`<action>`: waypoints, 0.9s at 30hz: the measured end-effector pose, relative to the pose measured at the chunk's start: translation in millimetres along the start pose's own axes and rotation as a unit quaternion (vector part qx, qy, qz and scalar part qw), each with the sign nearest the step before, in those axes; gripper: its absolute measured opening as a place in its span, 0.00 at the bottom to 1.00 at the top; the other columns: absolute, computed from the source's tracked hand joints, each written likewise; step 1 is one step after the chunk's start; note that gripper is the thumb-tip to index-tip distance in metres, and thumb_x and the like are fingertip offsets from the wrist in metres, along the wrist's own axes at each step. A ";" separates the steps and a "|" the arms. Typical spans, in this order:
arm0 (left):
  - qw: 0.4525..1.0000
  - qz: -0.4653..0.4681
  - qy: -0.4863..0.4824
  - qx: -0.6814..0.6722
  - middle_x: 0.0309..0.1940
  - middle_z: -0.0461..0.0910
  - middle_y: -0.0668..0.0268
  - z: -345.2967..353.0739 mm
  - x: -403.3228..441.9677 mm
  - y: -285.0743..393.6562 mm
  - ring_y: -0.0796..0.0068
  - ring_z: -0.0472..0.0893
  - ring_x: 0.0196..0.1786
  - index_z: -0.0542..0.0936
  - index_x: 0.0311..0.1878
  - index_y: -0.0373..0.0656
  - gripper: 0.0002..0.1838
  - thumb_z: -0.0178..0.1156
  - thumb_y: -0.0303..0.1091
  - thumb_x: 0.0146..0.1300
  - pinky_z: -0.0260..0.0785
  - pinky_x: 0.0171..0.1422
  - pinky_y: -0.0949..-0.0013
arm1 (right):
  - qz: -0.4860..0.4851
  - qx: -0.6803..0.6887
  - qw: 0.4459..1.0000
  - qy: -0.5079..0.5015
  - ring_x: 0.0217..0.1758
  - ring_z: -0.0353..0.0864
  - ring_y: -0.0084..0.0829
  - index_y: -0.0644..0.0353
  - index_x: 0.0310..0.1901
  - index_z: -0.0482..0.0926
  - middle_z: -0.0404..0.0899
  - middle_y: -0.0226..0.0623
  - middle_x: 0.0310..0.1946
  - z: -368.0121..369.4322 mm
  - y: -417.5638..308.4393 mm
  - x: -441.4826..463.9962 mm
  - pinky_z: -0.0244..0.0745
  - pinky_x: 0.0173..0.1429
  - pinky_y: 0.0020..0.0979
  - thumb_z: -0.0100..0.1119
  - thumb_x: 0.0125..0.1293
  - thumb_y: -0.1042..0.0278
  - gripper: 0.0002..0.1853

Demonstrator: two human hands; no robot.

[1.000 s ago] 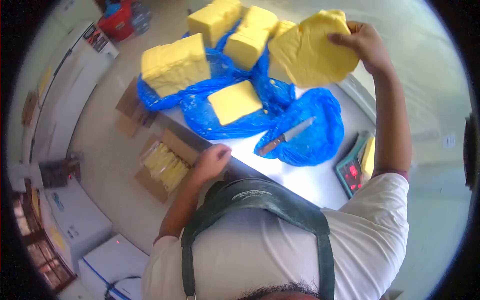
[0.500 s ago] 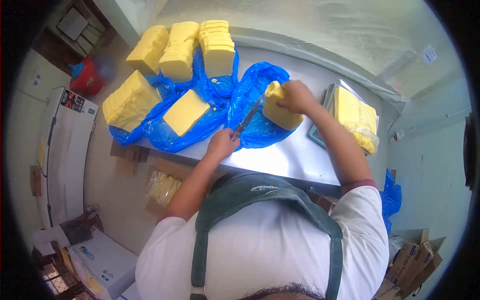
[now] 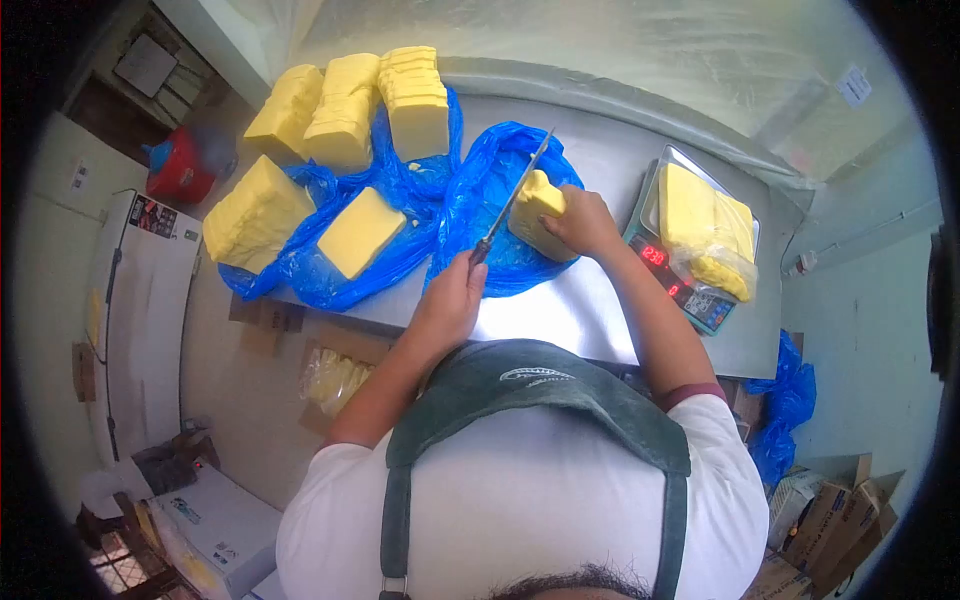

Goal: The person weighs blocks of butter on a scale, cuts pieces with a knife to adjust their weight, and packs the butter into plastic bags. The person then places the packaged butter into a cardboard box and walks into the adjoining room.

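Note:
My left hand (image 3: 453, 297) is closed around the dark handle of a long knife (image 3: 515, 193), its blade pointing up and to the right, beside and partly over a yellow butter block (image 3: 535, 222). My right hand (image 3: 583, 222) grips that block from its right side, fingers curled onto it. Beneath the block lies a crumpled blue plastic sheet (image 3: 455, 235). A smaller, flat-faced butter block (image 3: 361, 232) sits on the blue plastic to the left, close to a large ridged butter block (image 3: 257, 215).
Several tall butter blocks (image 3: 343, 110) stand at the back left of the metal table (image 3: 600, 320). On the right, a digital scale (image 3: 706, 308) with red digits carries a plastic-wrapped yellow pack (image 3: 705, 225). A clear plastic curtain (image 3: 620, 60) hangs behind the table.
The knife has swung up, its tip now beyond the block's far side. The held block and my right hand have shifted slightly left in view. The scale's lit display now shows.

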State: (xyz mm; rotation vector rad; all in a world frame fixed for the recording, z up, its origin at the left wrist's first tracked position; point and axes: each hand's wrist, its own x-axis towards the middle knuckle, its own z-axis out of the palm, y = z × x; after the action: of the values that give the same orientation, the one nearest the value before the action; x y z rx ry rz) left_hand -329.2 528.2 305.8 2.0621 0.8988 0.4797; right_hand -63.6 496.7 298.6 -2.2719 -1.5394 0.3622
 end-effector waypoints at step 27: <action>0.979 -0.140 -0.079 0.124 0.37 0.79 0.34 30.9 26.9 11.5 0.31 0.79 0.42 0.69 0.46 0.31 0.17 0.44 0.40 0.75 0.70 0.48 0.38 | 0.012 -0.062 0.998 0.006 0.40 0.85 0.53 0.65 0.39 0.80 0.84 0.54 0.34 -3.6 -7.0 4.3 0.80 0.48 0.47 0.70 0.55 0.50 0.24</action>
State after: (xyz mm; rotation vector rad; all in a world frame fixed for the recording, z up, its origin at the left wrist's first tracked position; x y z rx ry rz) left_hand -287.5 526.9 297.3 2.1125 1.1767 0.0521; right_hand -66.3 502.5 304.9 -2.3834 -1.5688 0.2663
